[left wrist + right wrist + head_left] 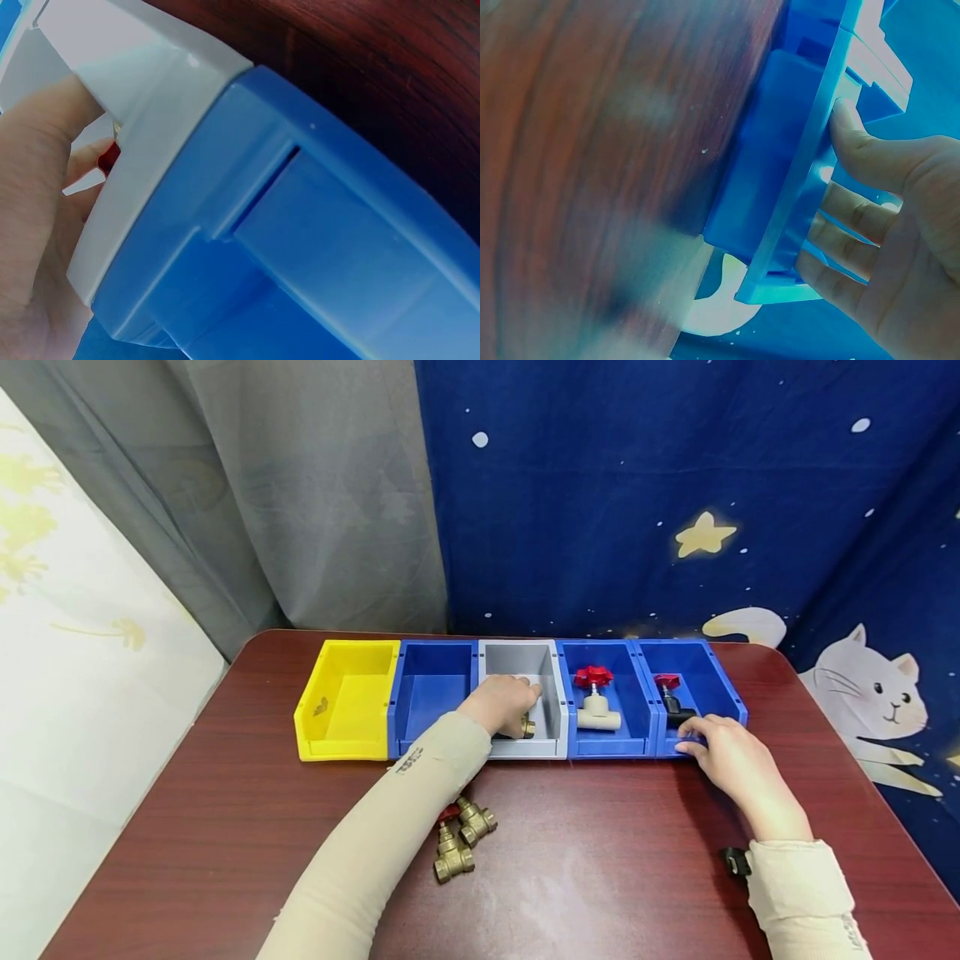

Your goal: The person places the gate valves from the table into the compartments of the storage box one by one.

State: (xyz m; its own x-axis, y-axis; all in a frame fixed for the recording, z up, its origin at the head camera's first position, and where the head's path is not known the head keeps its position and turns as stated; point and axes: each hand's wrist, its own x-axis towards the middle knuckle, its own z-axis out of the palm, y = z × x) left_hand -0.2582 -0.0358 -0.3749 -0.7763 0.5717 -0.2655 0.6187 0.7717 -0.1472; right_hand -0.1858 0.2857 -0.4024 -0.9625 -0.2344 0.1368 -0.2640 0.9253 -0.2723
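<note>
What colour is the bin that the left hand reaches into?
Grey; the grey bin holding the left hand shows best in the head view.

Yellow bin point(347, 710), empty; blue bin point(433, 693); bin w/ beige red-handled valve point(597, 703); 2 brass valves point(461, 837) on table point(187, 827), poss. touching; star curtain point(675, 485) behind.
</note>
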